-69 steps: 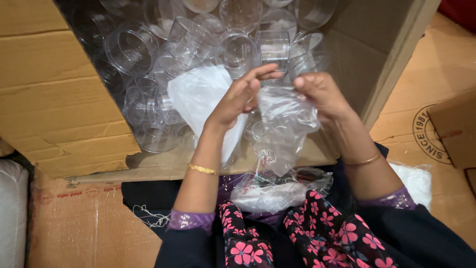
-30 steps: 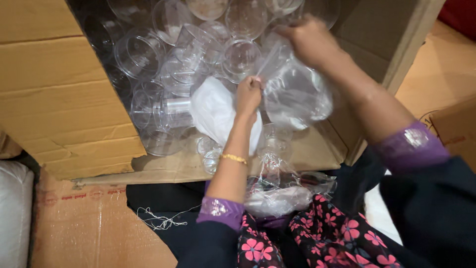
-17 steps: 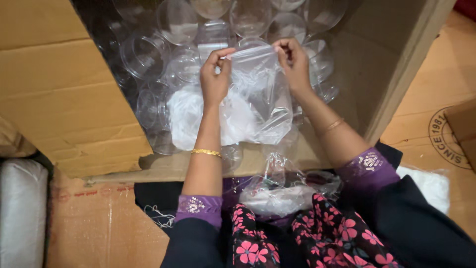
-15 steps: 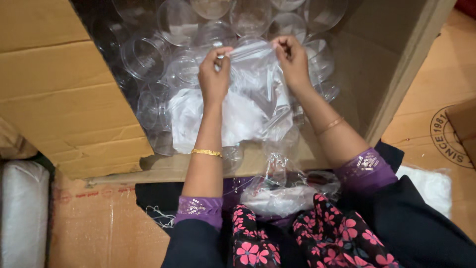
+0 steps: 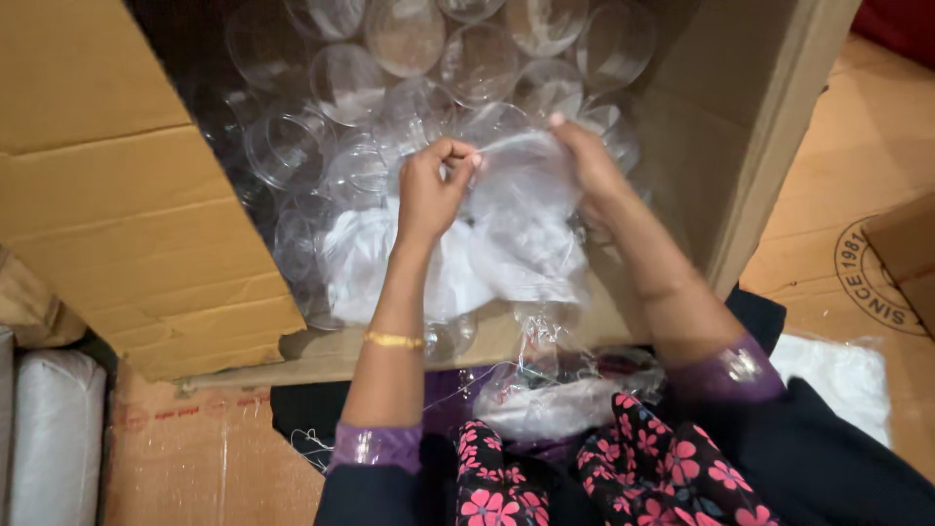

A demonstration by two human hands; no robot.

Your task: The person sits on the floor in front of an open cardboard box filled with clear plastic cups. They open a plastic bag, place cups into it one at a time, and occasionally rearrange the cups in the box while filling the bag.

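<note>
Head view: cardboard box point(image 5: 136, 244) on wooden floor point(image 5: 838, 175).

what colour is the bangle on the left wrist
Gold; the bangle shows clearly in the head view.

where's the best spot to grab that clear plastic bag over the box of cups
By its top edge, from above and from both sides, as the left hand and right hand pinch it now. The clear plastic bag is limp and hangs down over the cups in the cardboard box, so two spread grips on the rim would probably keep it from sagging shut.
</note>
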